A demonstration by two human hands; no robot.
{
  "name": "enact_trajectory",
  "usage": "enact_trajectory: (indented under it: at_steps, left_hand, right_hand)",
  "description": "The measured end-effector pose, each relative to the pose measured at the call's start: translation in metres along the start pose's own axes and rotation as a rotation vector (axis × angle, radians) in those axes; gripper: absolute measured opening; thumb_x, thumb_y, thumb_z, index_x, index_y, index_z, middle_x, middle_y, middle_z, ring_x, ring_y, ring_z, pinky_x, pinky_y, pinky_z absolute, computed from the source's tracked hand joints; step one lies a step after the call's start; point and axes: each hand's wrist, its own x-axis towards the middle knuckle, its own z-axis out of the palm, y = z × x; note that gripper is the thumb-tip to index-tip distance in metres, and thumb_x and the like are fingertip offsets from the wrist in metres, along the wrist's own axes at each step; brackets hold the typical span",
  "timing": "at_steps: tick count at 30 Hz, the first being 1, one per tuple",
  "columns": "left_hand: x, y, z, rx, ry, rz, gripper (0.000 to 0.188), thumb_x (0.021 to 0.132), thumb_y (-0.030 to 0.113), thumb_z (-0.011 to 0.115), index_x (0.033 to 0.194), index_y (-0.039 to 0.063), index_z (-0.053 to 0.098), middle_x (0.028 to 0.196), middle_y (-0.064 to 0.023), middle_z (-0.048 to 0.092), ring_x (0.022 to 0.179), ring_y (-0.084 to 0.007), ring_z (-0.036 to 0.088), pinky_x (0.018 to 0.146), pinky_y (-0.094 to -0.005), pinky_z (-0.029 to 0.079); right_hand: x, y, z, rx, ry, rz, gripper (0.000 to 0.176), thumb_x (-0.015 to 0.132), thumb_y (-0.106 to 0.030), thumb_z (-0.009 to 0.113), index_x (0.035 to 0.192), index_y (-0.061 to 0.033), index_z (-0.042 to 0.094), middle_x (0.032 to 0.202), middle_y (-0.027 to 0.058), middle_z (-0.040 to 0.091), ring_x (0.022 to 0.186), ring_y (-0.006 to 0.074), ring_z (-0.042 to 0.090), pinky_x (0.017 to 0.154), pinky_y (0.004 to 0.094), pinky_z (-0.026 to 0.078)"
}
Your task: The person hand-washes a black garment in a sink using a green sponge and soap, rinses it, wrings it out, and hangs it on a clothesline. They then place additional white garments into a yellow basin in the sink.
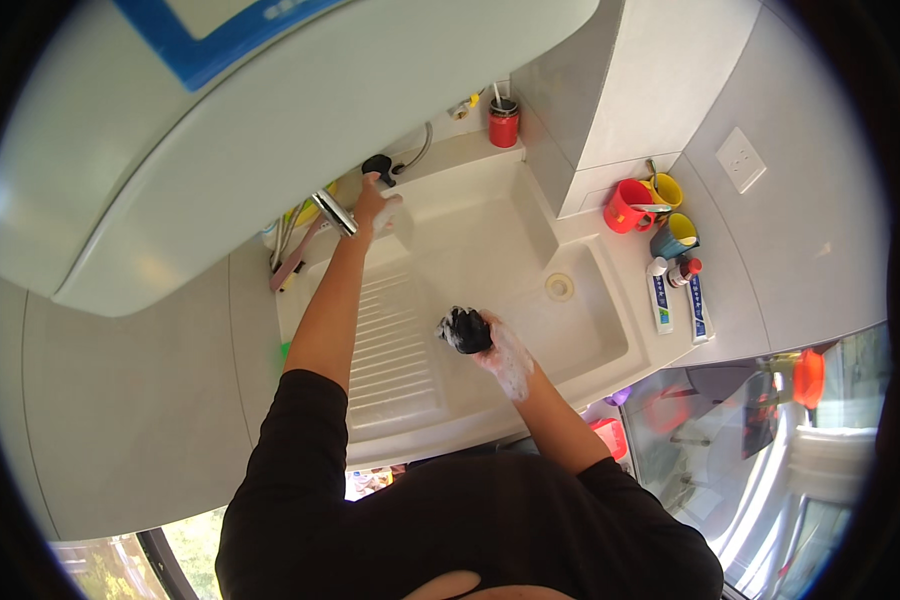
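Observation:
My right hand (501, 349), wet with white suds up to the wrist, grips a bunched black cloth (469, 331) that is streaked with foam. It hangs over the white laundry sink (487, 247), right of the ridged washboard (390, 352). My left hand (377, 208) reaches to the sink's back edge, beside the chrome faucet (335, 214). Foam covers part of it and its fingers are spread. One fingertip overlaps a small black object (379, 166) on the ledge; whether they touch is unclear.
A large white cabinet or appliance (270, 142) overhangs the sink. Behind stands a red container (503, 124). Right of the basin with its drain (559, 286) are a red mug (628, 206), other cups and toothpaste tubes (660, 300). A pink-handled brush (292, 262) lies left.

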Motion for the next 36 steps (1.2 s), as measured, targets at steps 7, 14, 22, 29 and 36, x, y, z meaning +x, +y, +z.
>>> enact_trajectory:
  at_steps: [7, 14, 22, 29, 36]
  left_hand:
    - [-0.051, -0.012, 0.014, -0.899, -0.115, -0.072, 0.066, 0.087, 0.013, 0.073, 0.144, 0.002, 0.041, 0.137, -0.0184, 0.053, 0.101, -0.0273, 0.065, 0.090, -0.0377, 0.057]
    - [-0.108, -0.029, 0.037, -1.478, -0.447, -0.341, 0.031, 0.092, -0.002, 0.059, 0.123, -0.001, 0.059, 0.103, -0.0113, 0.065, 0.087, -0.0179, 0.064, 0.079, -0.0274, 0.058]
    - [-0.109, 0.014, 0.028, -1.088, -0.247, -0.020, 0.024, 0.088, -0.008, 0.050, 0.108, -0.002, 0.063, 0.092, -0.0081, 0.065, 0.075, -0.0142, 0.061, 0.064, -0.0241, 0.052]
    - [-0.133, -0.015, 0.024, -0.525, -0.228, -0.075, 0.016, 0.085, 0.000, 0.053, 0.094, 0.001, 0.065, 0.090, -0.0063, 0.067, 0.081, -0.0154, 0.063, 0.071, -0.0272, 0.050]
    - [-0.155, -0.071, 0.016, -0.503, -0.079, -0.357, 0.040, 0.101, 0.033, 0.055, 0.136, 0.013, 0.056, 0.129, -0.0093, 0.060, 0.116, -0.0219, 0.058, 0.092, -0.0388, 0.050]
  right_hand:
    - [0.003, 0.004, 0.011, -0.084, 0.083, -0.015, 0.018, 0.101, -0.012, 0.049, 0.102, -0.0014, 0.063, 0.095, 0.0091, 0.071, 0.083, 0.0229, 0.073, 0.073, 0.0349, 0.064]
    - [-0.013, 0.000, 0.019, -0.069, 0.010, -0.001, 0.022, 0.103, -0.014, 0.045, 0.105, -0.0006, 0.062, 0.102, 0.0110, 0.073, 0.086, 0.0212, 0.074, 0.071, 0.0336, 0.064]
    - [0.000, -0.006, 0.021, -0.207, 0.053, 0.029, 0.025, 0.104, -0.013, 0.042, 0.100, -0.0014, 0.063, 0.089, 0.0084, 0.071, 0.077, 0.0193, 0.072, 0.066, 0.0330, 0.063]
    - [0.004, -0.008, 0.028, -0.327, 0.058, 0.050, 0.024, 0.102, -0.013, 0.043, 0.096, -0.0031, 0.063, 0.086, 0.0075, 0.069, 0.074, 0.0182, 0.071, 0.063, 0.0335, 0.062]
    - [0.038, -0.016, 0.094, -0.210, -0.114, 0.121, 0.019, 0.098, -0.018, 0.054, 0.083, -0.0074, 0.060, 0.074, 0.0031, 0.062, 0.064, 0.0166, 0.065, 0.056, 0.0335, 0.058]
